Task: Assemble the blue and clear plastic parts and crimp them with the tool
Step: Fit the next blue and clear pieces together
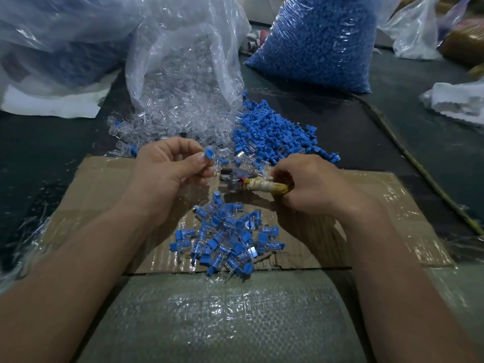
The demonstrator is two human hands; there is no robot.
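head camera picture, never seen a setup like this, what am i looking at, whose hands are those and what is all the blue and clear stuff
There is no machine here: one camera worn on a person's head looks down at their two bare hands. The left hand pinches a small blue-capped clear piece between thumb and fingers. The right hand grips the wrapped handle of a metal tool over a sheet of cardboard. Nearest the person on the cardboard is a pile of joined pieces. Farther off, loose clear parts spill from a clear bag, with loose blue parts beside them and a full bag of blue parts behind.
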